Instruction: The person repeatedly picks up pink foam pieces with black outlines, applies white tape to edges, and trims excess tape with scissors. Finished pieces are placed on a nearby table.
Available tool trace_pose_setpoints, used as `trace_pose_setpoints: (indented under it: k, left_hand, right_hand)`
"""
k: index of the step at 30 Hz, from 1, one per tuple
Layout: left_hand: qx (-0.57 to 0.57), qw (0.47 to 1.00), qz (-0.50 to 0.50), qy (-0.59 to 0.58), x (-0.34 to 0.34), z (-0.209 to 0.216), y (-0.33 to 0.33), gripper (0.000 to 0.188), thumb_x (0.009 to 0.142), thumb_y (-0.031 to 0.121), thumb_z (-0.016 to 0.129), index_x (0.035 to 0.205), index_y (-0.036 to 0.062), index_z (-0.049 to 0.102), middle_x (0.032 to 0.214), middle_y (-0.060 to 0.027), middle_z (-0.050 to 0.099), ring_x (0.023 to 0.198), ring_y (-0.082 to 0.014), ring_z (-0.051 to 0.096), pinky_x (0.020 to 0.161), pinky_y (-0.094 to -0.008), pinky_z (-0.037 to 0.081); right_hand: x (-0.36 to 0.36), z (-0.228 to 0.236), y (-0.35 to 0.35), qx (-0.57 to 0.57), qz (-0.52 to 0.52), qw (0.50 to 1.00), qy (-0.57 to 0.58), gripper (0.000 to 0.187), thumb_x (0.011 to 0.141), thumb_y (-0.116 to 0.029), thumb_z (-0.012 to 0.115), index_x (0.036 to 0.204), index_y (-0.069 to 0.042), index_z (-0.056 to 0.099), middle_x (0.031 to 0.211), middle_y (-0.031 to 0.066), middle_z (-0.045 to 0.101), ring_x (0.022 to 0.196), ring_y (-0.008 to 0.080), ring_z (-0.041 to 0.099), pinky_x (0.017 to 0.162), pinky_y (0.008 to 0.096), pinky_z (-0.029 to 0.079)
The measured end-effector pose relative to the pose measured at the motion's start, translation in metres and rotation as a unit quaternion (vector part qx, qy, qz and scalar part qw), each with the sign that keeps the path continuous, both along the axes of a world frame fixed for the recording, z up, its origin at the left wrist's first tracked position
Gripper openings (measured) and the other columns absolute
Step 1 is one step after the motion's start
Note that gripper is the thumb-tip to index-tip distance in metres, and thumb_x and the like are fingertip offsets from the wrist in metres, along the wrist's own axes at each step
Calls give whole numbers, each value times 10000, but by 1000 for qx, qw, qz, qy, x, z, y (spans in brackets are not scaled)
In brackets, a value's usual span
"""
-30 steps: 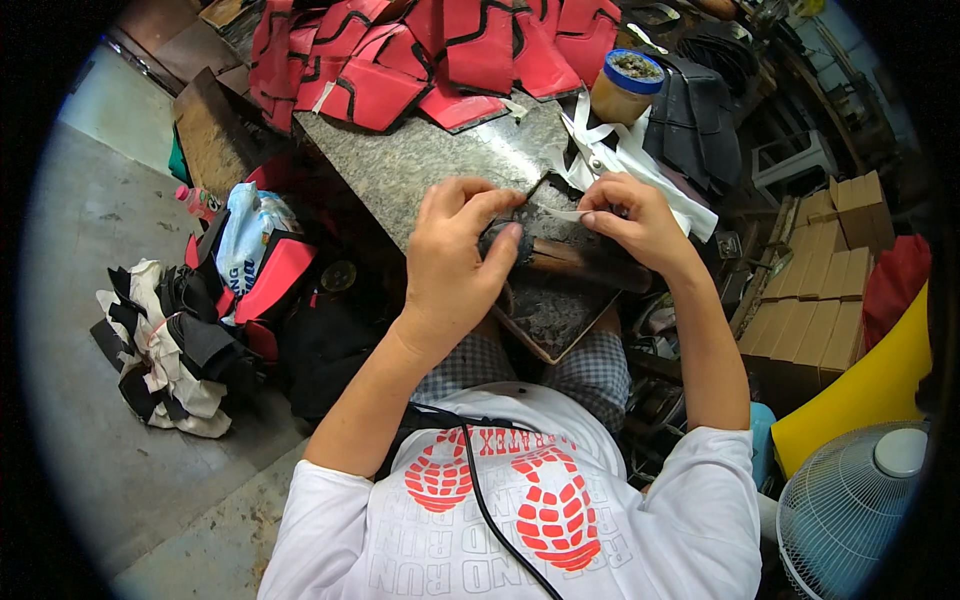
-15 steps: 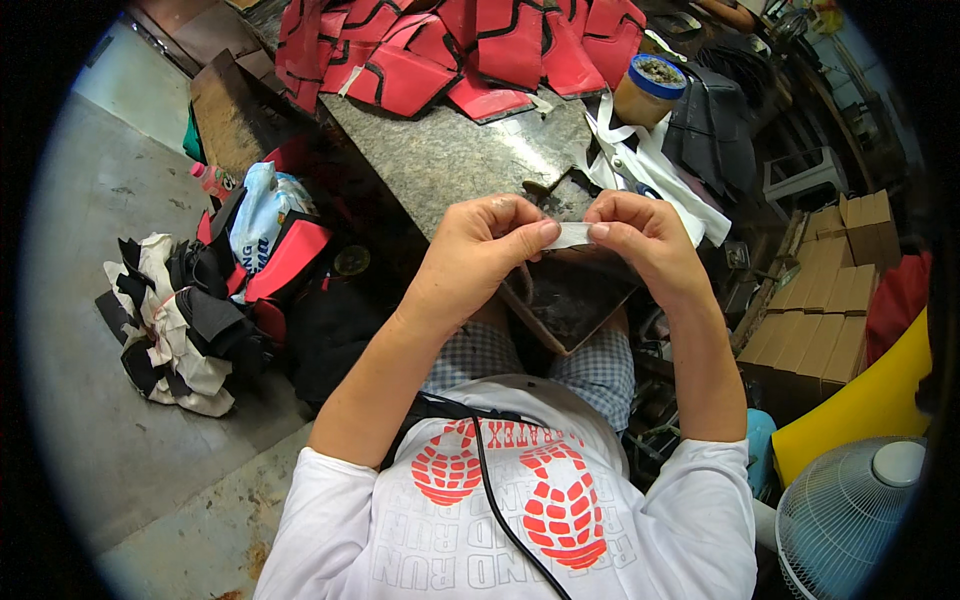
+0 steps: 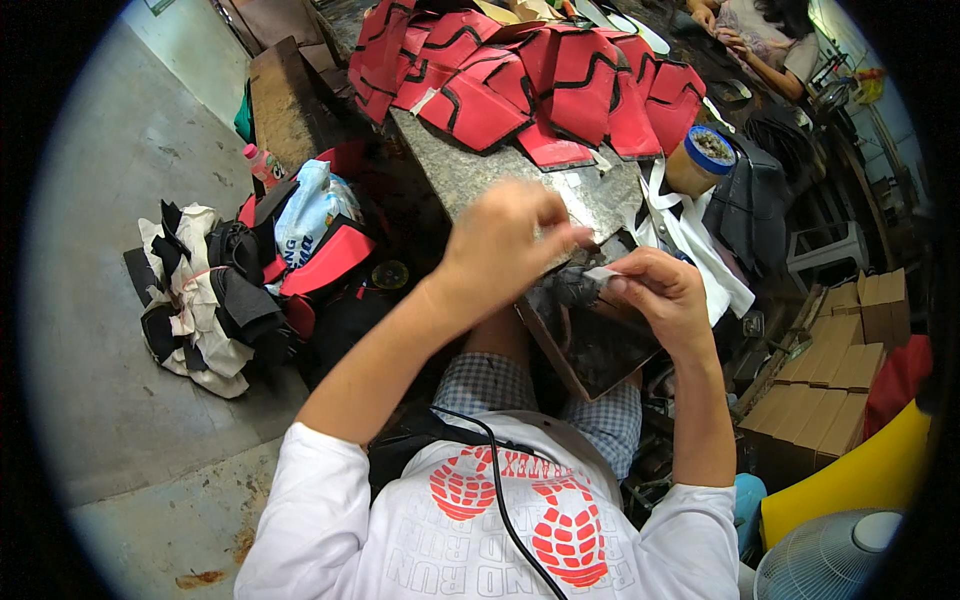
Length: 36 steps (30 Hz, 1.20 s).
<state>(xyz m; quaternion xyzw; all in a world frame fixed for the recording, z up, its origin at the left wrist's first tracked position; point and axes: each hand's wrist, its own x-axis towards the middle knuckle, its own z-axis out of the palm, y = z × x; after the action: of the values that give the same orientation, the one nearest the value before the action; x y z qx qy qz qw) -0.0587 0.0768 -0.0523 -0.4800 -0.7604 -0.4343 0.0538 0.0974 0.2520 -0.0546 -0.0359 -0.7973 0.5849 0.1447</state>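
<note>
My right hand (image 3: 662, 293) pinches a small white strip (image 3: 600, 274) between thumb and fingertips; one end sticks out to the left. Up and to the left of the strip, apart from it, is my left hand (image 3: 503, 238). Motion smears its fingers, and I cannot make out anything in them. Below both hands a dark, stained shallow tray (image 3: 575, 378) sits over my lap at the table's near edge. White strips of material (image 3: 718, 277) lie just right of my right hand.
Red panels with black trim (image 3: 480, 105) are heaped on the grey stone table (image 3: 440, 160). A blue-rimmed jar (image 3: 697, 160) stands at its right. Scraps (image 3: 205, 300) pile up at left; brown boxes (image 3: 820, 385) and a fan (image 3: 825, 560) are right. Another person (image 3: 765, 50) sits at the far right.
Both hands held the white strip between them before. My left hand has let go and moved up and left; the right keeps the strip. The view has shifted, bringing the other person in.
</note>
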Motion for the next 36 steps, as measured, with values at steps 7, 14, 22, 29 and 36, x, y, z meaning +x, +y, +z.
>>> trace_pose_setpoints:
  k: [7,14,22,29,36]
  left_hand:
    - [-36,963,235,126,-109,-18,37,652,723,359,811,1255,73,565,1363,-190,448,1248,-381,420,1032,-472,418]
    - [31,936,184,299,-126,1,107,666,719,356,820,1268,76,568,1328,-170,482,1252,-354,443,1025,-447,417]
    - [-162,802,-22,575,-170,35,192,232,882,225,529,1046,219,694,1232,-47,561,1272,-266,455,1107,-538,265]
    - [-257,822,-127,492,-171,70,197,175,828,205,622,971,198,723,1134,-91,591,1118,-280,557,932,-458,455]
    - [-323,860,-146,367,-162,164,152,331,652,165,759,954,48,694,917,-174,679,875,-329,656,751,-415,516]
  right_hand:
    - [16,-11,0,-162,-80,983,-47,106,890,-16,677,986,30,684,873,-2,642,797,50,592,706,186,460]
    - [24,-34,-9,-55,-133,990,-8,107,923,-46,635,993,30,661,887,24,650,843,81,594,770,223,466]
    - [22,-38,-14,-67,-114,991,-10,109,933,-42,626,1004,38,646,905,29,661,828,77,615,757,221,498]
    - [21,-42,-11,-64,-121,991,-3,106,911,-37,634,977,42,662,877,50,672,799,95,632,737,231,501]
    - [23,-42,-7,-94,-121,988,-22,102,896,-43,642,967,26,665,943,56,672,838,102,617,766,238,484]
